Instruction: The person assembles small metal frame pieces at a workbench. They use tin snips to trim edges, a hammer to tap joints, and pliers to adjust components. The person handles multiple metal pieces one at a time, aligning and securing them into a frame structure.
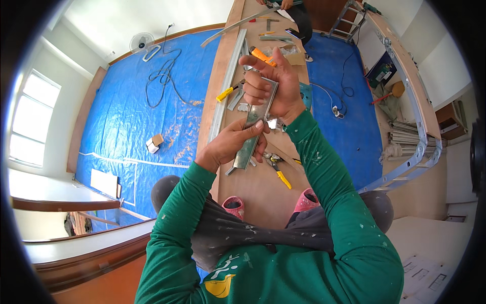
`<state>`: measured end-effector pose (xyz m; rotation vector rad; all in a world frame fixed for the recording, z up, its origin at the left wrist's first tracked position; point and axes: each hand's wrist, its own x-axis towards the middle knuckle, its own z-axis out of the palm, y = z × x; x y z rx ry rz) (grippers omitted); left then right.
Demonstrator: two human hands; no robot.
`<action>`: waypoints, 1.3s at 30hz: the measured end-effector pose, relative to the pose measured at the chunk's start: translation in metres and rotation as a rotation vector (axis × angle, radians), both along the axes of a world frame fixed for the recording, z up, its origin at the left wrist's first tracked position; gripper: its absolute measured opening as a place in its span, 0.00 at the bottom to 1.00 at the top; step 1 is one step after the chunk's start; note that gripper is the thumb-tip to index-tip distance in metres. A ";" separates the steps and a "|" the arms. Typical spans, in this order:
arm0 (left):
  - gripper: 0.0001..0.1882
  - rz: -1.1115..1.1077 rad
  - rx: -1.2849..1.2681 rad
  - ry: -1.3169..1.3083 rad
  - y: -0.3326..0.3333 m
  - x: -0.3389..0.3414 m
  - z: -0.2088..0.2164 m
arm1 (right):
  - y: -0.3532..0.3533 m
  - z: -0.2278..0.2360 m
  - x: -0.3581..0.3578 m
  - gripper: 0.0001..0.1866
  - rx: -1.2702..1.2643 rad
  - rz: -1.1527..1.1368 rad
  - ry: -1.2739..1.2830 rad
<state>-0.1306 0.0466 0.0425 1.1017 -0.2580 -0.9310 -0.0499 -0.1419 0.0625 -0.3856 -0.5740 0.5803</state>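
A short, shiny metal channel piece (pixel 246 152) slants upward in front of me, held by both hands. My left hand (pixel 235 139) is closed around its middle, thumb lying on the metal face. Higher up, my right hand (pixel 278 88) has its fingers curled over the upper end, which rests against the palm; its index finger and thumb stick out. Tin snips with yellow handles (pixel 282 178) lie on the board below my hands. Left of my right hand is another yellow-handled tool (pixel 225 94). An orange-handled tool (pixel 258 54) lies just beyond it, partly hidden.
Long metal channels (pixel 230 81) lie along the left of the brown board (pixel 263 195). At the far end a person's hand (pixel 287 4) holds a long metal strip (pixel 238 24). Blue sheeting (pixel 126 111) covers both sides. A ladder (pixel 405 76) stands right; a fan (pixel 142 42) stands far left.
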 end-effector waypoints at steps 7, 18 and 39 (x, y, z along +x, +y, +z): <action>0.22 0.183 0.384 -0.406 -0.004 0.002 0.009 | 0.004 0.004 -0.003 0.33 -0.170 -0.354 0.218; 0.19 0.185 0.295 -0.156 0.019 0.013 0.006 | 0.011 -0.003 -0.004 0.32 -0.218 -0.448 0.274; 0.13 0.326 0.266 -0.435 0.025 0.045 0.019 | -0.036 -0.317 -0.194 0.42 -2.406 -0.448 -0.836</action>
